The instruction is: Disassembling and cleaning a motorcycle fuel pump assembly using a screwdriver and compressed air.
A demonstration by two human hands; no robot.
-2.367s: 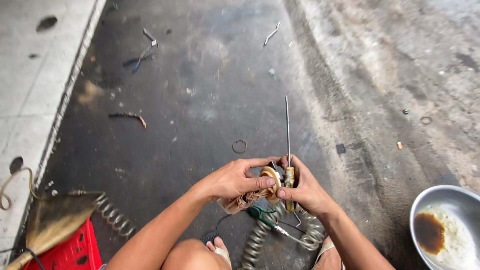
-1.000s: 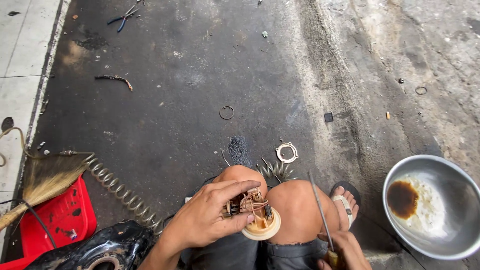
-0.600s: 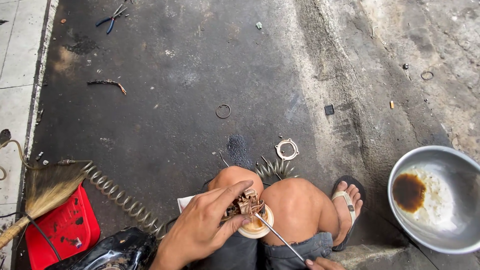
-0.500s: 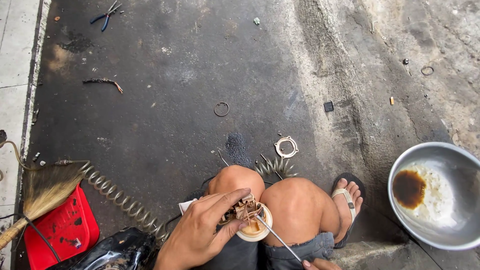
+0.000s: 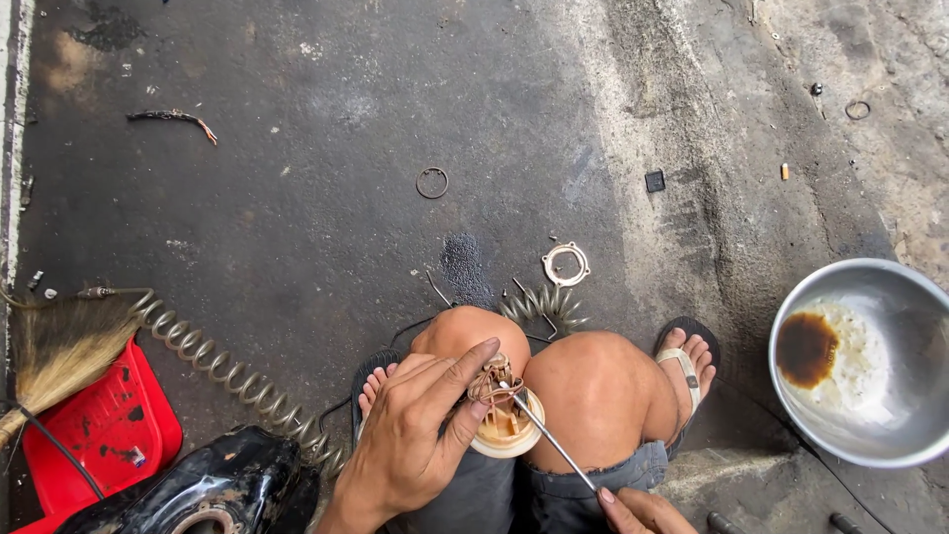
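Left grip (image 5: 415,435) clamps the round cream part (image 5: 506,427); right grip (image 5: 643,509) pinches a thin rod (image 5: 549,445)

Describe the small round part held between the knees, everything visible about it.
The round part is cream-coloured, plastic-looking, with a flat disc rim and brownish, grimy innards under a tangle of brown wires on top. It sits between the two bare knees. The left hand grips its side, thumb near the wires, while a thin metal rod from the right hand pokes into its top.

I see open floor (image 5: 297,198) ahead; coiled hose (image 5: 227,371) and dustpan (image 5: 109,430) crowd left, steel bowl (image 5: 870,361) blocks right.
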